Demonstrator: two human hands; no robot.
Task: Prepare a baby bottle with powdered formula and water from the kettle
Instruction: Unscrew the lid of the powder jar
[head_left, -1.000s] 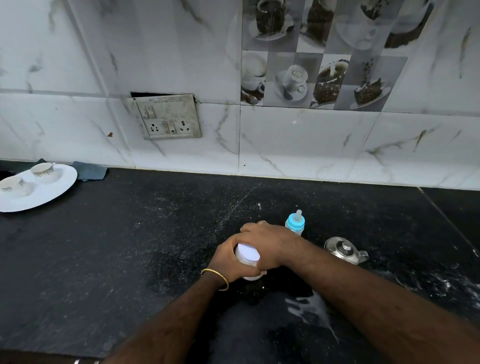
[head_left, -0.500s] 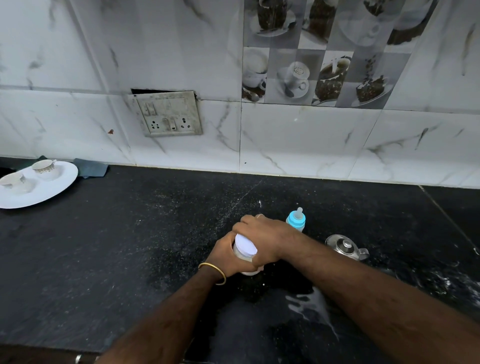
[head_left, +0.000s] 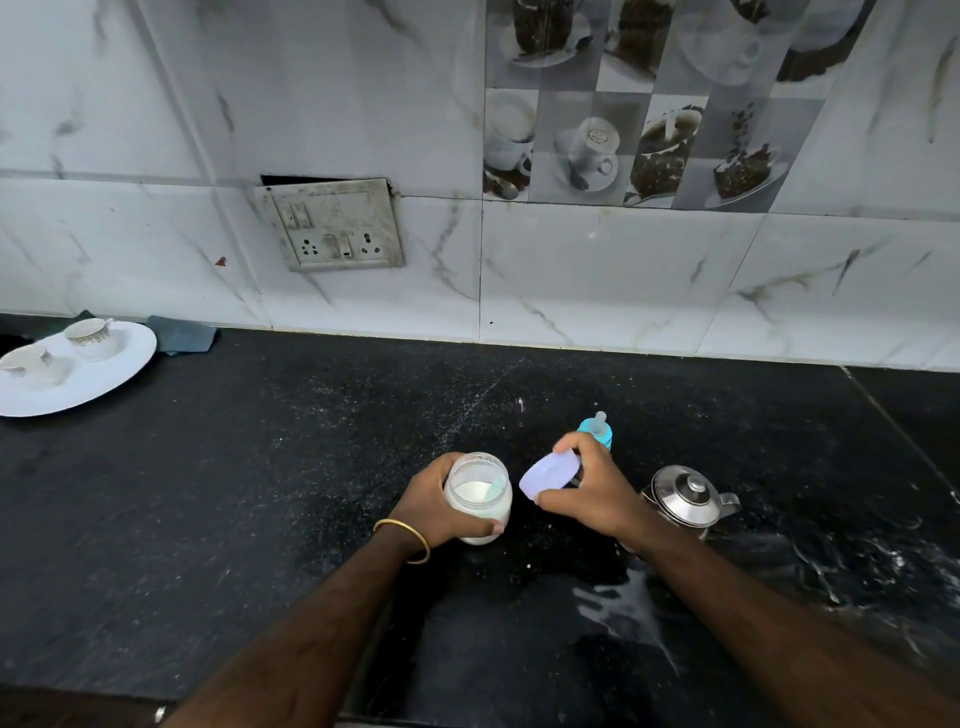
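Note:
My left hand (head_left: 431, 506) grips a small clear jar (head_left: 480, 493) of white formula powder standing on the black counter; a pale scoop shows inside its open mouth. My right hand (head_left: 592, 493) holds the jar's white lid (head_left: 549, 475) just right of the jar, lifted and tilted. Behind my right hand stands the baby bottle with a blue collar and clear teat (head_left: 596, 428), its body mostly hidden. To the right, a small steel kettle (head_left: 685, 499) sits with its lid on.
A white plate (head_left: 104, 379) with two teacups sits far left by the wall, a dark cloth (head_left: 182, 335) behind it. Water is spilled on the counter (head_left: 628, 608) near my right forearm. A socket panel (head_left: 332, 226) is on the tiled wall.
My right hand has taken the lid off the jar and moved it to the right. The jar now stands open in my left hand.

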